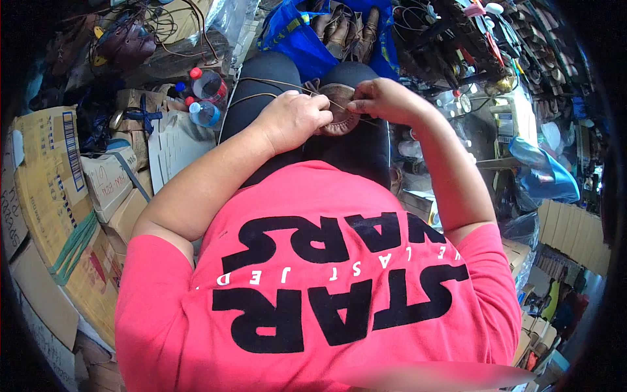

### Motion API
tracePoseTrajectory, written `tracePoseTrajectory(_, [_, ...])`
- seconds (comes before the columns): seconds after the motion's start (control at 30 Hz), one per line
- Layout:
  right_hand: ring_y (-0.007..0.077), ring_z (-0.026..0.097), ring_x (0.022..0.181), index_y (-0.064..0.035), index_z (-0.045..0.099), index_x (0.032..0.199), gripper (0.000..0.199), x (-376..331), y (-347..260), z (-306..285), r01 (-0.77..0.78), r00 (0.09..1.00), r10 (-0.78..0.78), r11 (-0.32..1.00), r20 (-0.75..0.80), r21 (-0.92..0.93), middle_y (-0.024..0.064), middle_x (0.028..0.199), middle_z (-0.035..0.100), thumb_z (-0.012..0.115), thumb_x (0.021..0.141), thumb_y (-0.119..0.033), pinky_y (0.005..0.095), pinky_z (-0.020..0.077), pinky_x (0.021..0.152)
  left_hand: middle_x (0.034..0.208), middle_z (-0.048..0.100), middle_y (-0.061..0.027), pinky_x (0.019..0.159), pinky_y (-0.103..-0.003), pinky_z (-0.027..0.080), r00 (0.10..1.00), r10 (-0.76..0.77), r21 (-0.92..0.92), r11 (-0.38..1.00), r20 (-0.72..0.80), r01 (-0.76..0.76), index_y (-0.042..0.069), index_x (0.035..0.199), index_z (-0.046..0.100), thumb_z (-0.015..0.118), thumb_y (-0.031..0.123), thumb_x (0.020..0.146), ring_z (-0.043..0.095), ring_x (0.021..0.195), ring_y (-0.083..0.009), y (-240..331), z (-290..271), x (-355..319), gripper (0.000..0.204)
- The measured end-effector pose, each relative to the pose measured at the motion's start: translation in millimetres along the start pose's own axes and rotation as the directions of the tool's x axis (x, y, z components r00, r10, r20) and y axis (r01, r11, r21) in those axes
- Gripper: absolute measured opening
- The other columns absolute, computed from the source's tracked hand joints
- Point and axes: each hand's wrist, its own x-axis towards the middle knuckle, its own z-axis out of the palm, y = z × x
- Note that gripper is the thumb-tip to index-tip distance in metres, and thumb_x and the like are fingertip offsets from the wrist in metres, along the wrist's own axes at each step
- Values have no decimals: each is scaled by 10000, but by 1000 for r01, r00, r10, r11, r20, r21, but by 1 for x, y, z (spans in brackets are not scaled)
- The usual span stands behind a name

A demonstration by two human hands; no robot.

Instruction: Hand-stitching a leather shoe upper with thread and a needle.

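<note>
Bright, even daylight, soft shadows; fisheye bends edges into dark corners.

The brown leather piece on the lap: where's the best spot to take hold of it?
Grip the brown leather piece by its rounded lower edge, coming from the near side. The left hand and right hand pinch its sides, and cord runs off its top left.
</note>
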Motion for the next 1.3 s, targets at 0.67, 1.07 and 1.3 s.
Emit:
tracePoseTrajectory(0.67, [75,392,574,-8,470,674,341,-65,23,38,224,947,-159,950,-278,219,-42,592,415,583,902,-235,274,341,527,855,611,-75,740,-316,479,958,-90,-466,859,272,213,38,883,635,725,175,748,605,832,-183,-28,-9,77,213])
tracePoseTrajectory(1.07, [248,629,762,-59,703,947,176,-55,11,42,189,857,-105,975,-505,117,135,818,626,630,791,-94,321,491,691,917,681,-43,830,-263,483,868,-18,-793,397,496,462,7,992,692,638,71,815,614,858,-104,-46,-10,73,196])
tracePoseTrajectory(1.3, [295,648,798,-56,709,911,187,-45,10,41,138,873,-97,989,-478,52,167,851,655,621,766,-135,347,508,728,947,694,-61,848,-274,493,870,-15,-796,394,494,459,8,1029,686,635,46,804,633,880,-126,-47,-9,70,234])
